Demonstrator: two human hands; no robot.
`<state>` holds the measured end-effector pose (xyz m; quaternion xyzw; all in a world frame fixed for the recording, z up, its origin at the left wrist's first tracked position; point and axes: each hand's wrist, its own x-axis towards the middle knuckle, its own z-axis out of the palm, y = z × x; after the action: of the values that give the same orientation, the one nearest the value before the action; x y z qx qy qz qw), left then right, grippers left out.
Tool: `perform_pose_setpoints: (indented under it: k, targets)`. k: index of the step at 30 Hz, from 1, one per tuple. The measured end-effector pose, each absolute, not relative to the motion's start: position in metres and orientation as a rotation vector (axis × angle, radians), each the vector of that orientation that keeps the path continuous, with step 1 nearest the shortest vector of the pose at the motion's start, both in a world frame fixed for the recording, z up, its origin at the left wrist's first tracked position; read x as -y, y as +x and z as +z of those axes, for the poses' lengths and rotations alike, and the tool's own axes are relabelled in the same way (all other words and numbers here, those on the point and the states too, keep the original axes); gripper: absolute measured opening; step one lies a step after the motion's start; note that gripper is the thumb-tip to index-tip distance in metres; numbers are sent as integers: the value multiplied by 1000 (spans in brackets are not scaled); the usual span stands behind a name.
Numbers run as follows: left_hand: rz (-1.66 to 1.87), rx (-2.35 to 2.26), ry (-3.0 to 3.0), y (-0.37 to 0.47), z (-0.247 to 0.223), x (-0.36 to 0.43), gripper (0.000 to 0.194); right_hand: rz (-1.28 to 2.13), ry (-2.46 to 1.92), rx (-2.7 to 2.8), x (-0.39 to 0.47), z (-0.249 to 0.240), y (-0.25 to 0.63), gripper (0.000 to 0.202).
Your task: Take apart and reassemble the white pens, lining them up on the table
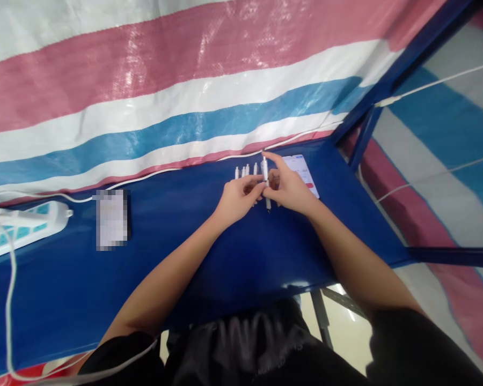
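Between my two hands, above the blue table, is a white pen (265, 170) held nearly upright with its dark tip pointing toward me. My right hand (287, 187) grips it, the index finger stretched up to its top end and the thumb against its side. My left hand (241, 197) pinches at the pen's middle from the left, fingertips meeting those of the right hand. Just behind my left hand several more white pens (245, 170) lie side by side, their lower parts hidden by that hand. A phone with a lit screen (304, 172) lies beyond my right hand.
The blue table (177, 230) runs left to right. A blurred-out pale card or booklet (111, 220) lies at left, near a white-and-teal appliance (28, 222) with a white cable (11, 300). Striped sheeting (165, 96) hangs behind; a blue frame post (402, 69) stands at right.
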<state>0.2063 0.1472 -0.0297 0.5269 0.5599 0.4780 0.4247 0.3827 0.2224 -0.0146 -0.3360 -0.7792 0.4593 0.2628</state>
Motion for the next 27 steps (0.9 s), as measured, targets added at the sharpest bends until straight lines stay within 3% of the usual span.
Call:
perform_pose_setpoints:
  k: [7, 11, 15, 18, 24, 27]
  targets:
    - [1092, -1570, 1650, 185, -21, -143, 36, 1293, -1053, 1955, -231, -15, 385, 76]
    - [1004, -2151, 1913, 93, -2, -107, 40, 1396, -1055, 1902, -233, -15, 386, 71]
    - [618, -2903, 1666, -19, 13, -34, 50, 1447, -991, 1846, -229, -16, 384, 75]
    - [331, -2977, 1504, -63, 16, 10, 54, 1483, -960, 1835, -226, -17, 382, 69]
    - [129, -2808, 1267, -58, 9, 13, 102, 1477, -940, 1788, -223, -19, 378, 85]
    - [93, -2784, 1256, -52, 10, 2, 114, 1461, -953, 1778, -224, -19, 378, 89]
